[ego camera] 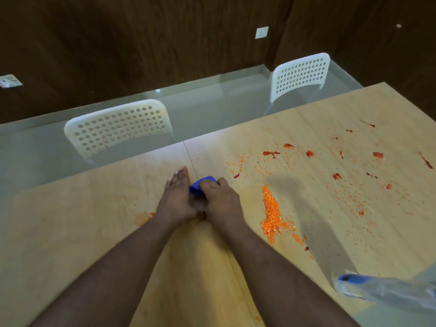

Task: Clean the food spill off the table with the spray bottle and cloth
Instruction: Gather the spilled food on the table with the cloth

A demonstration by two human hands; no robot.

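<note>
Cloth point(203, 184), blue and bunched, sits mid-table where I see my right hand point(223, 204) clenched over it, its long axis running left-right, while my left hand point(177, 197) lies flat just beside it, fingers straight and pointing away from me. Orange crumbs point(271, 215) and red smears point(271, 153) cover the pale wood table point(70, 232) to the right. A plastic-wrapped blue thing point(377, 289) lies near-right; 2 white perforated chairs point(120, 128) stand beyond, before dark wood walls point(141, 43).
</note>
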